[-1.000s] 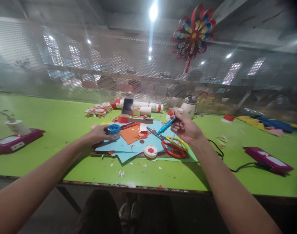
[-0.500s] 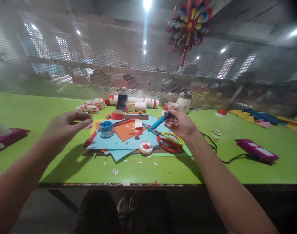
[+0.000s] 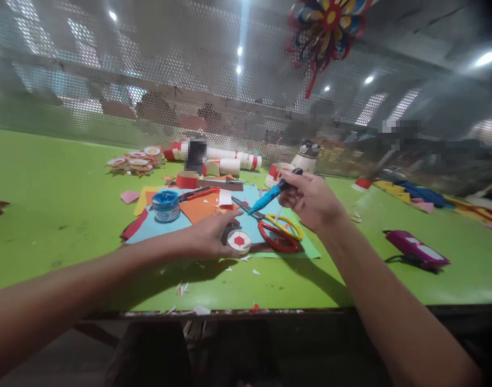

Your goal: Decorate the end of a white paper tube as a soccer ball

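Observation:
My right hand (image 3: 312,199) is closed in a pinch round a blue pen-like tool (image 3: 265,200) with a black end. Its tapered tip points down and left, above the scissors. My left hand (image 3: 213,232) has thumb and forefinger apart around the left side of a small white disc (image 3: 239,241) marked with a red hexagon; the thumb is close to its edge, and I cannot tell if they touch. Scissors (image 3: 278,231) with red and yellow handles lie right of the disc. Left of it stands an open jar (image 3: 165,206) of something blue, on coloured paper sheets (image 3: 149,228).
White tubes with red bands (image 3: 225,157) lie at the back, with a paper cup (image 3: 278,173) and a flask (image 3: 306,157). A pile of round paper pieces (image 3: 136,159) is back left. On the right sits a purple device (image 3: 417,250). Paper scraps (image 3: 183,289) litter the front.
My left hand has moved right and down, from beside the jar to the white disc. My right hand still holds the blue tool, now tilted flatter. The view has shifted slightly.

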A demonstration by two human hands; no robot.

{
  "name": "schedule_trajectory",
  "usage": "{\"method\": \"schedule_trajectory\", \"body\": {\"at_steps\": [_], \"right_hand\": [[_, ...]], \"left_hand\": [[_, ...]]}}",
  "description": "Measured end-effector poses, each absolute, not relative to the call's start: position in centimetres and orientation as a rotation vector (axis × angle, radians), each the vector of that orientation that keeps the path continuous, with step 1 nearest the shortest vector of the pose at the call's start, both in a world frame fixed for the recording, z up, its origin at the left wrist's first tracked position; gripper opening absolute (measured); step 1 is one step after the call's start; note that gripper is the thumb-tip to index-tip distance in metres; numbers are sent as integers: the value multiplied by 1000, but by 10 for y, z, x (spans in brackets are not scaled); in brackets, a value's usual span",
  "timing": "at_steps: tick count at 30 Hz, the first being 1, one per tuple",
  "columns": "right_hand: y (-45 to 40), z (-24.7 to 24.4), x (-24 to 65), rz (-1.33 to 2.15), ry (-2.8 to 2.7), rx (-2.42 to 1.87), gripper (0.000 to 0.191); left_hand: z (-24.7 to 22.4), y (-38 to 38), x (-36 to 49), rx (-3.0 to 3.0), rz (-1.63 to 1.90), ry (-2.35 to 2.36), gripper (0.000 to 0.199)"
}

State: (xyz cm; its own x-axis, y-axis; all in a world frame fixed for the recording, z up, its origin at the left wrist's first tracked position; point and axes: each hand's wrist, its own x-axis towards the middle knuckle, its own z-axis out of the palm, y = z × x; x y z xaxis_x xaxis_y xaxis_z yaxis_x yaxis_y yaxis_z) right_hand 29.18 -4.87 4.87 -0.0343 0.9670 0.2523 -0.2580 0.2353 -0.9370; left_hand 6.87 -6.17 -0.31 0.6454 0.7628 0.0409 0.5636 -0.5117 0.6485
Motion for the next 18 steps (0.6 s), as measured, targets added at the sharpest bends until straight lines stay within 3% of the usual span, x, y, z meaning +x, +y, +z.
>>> {"method": "schedule_trajectory", "body": {"at_steps": [5, 18], "right_hand": [[-58, 50, 281, 980, -1339, -833, 11], [-79, 21, 272, 672, -1546, -1007, 15]], "left_hand": [[-18, -59, 69, 2185, 524, 958, 84], [-34, -57, 67, 1929, 593, 1031, 91]]}}
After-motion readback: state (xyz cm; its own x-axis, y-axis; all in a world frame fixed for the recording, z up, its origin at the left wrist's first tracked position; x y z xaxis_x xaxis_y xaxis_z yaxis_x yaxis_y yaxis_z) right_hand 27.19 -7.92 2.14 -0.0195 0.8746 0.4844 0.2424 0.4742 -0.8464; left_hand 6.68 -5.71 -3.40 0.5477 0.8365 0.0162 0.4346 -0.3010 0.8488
